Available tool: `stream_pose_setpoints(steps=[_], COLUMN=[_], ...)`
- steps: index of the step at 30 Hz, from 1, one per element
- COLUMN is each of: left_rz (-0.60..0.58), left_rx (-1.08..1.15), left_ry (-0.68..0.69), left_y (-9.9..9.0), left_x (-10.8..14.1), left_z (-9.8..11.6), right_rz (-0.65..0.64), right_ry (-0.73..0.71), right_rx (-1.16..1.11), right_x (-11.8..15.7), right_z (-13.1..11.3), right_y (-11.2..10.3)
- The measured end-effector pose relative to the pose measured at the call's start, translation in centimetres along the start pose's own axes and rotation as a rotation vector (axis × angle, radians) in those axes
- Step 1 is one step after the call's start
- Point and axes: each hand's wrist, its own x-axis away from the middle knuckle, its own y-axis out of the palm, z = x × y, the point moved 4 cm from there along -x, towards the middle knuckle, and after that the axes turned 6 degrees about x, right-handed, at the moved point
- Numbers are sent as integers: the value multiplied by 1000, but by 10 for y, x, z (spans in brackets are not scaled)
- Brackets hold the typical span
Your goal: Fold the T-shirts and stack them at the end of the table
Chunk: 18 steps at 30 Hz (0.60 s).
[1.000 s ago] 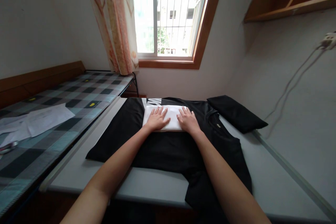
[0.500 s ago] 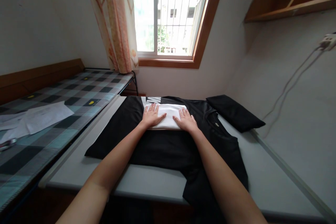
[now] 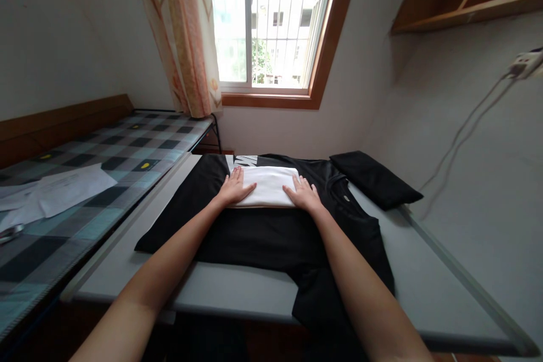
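Note:
A folded white cloth (image 3: 269,188) lies on top of a black T-shirt (image 3: 258,237) that is spread over the table. My left hand (image 3: 235,188) rests flat on the cloth's left end, fingers stretched out. On its right end lies my right hand (image 3: 303,192), also flat with the fingers apart. The shirt's collar points to the right, and white lettering (image 3: 246,161) on it shows just behind the cloth. One sleeve hangs over the table's front edge between my arms.
A folded black garment (image 3: 375,179) sits at the back right of the grey table (image 3: 237,288), near the wall. To the left stands a bed with a checked mattress (image 3: 169,138) and papers (image 3: 72,189). A cord hangs from a wall socket (image 3: 526,63).
My left hand has slid left toward the cloth's end, so the hands are farther apart and more of the cloth shows between them. The camera view has shifted slightly.

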Motion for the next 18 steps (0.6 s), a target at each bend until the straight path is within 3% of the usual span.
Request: stream_pose_setpoints(steps=[7,14,18], left_rz=[40,289,417], left_rx=[54,89,-35], left_ry=[-37,-73,103], left_y=[-1,-13,-26], left_x=[8,24,42], left_z=[-16,-17,7], right_rz=[31,73,66], right_ry=[2,3,5], right_rx=[12,40,39], right_x=[1,1,5], right_z=[0,0,-3], right_y=[0,1,-4])
